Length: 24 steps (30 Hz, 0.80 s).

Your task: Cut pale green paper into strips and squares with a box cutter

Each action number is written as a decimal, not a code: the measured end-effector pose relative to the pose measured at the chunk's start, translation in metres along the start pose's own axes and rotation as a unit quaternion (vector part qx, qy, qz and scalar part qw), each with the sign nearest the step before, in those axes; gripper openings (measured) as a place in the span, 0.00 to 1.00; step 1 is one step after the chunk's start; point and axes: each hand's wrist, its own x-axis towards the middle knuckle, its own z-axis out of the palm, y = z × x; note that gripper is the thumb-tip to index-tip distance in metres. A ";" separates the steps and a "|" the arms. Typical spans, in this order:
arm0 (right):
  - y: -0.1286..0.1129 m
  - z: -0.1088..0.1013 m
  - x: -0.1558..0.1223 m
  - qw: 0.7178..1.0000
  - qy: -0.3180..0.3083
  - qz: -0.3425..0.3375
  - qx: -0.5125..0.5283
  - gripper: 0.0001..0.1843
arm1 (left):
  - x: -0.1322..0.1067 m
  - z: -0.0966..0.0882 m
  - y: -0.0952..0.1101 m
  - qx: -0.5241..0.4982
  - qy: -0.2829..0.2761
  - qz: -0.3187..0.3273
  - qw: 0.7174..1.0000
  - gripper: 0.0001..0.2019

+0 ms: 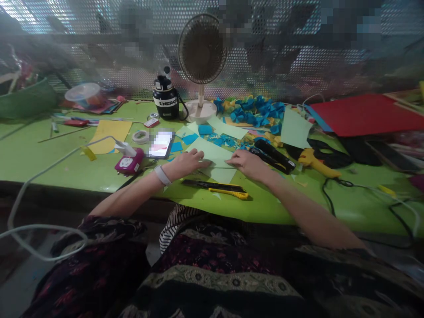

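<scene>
Left hand (188, 163) and right hand (247, 164) lying open and flat on a pale green paper sheet (216, 174), holding nothing firmly, sheet partly hidden beneath them, phone (160, 145) pixelated, green table (66, 172) strewn with blue paper scraps (251, 115), perforated metal screen (265, 66) behind

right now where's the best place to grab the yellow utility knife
Grip the yellow handle near its right end, coming down from above with the right hand. The knife lies flat on the green table, with that thicker yellow end nearest the hand. Its long, dark, narrow part points left, so keep your fingers off that part.
</scene>
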 end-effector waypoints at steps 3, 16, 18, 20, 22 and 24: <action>-0.003 0.002 0.000 1.000 0.005 -0.002 -0.015 0.20 | 0.003 -0.002 0.006 0.022 0.003 0.004 1.000 0.27; 0.003 0.004 -0.010 0.995 -0.001 -0.031 -0.091 0.26 | 0.003 0.001 0.012 0.039 0.001 0.016 0.999 0.29; 0.008 0.006 -0.013 0.994 -0.001 -0.044 -0.101 0.27 | -0.006 0.006 0.007 0.036 0.008 0.018 0.999 0.30; 0.011 0.007 -0.015 0.993 0.000 -0.059 -0.099 0.28 | -0.017 0.010 0.002 0.025 0.011 0.024 0.999 0.31; 0.013 0.008 -0.017 0.994 0.003 -0.066 -0.082 0.27 | -0.029 0.014 -0.004 -0.002 0.015 0.025 1.000 0.32; 0.015 0.009 -0.018 0.996 0.008 -0.063 -0.063 0.25 | -0.039 0.017 -0.009 -0.030 0.023 0.019 0.999 0.32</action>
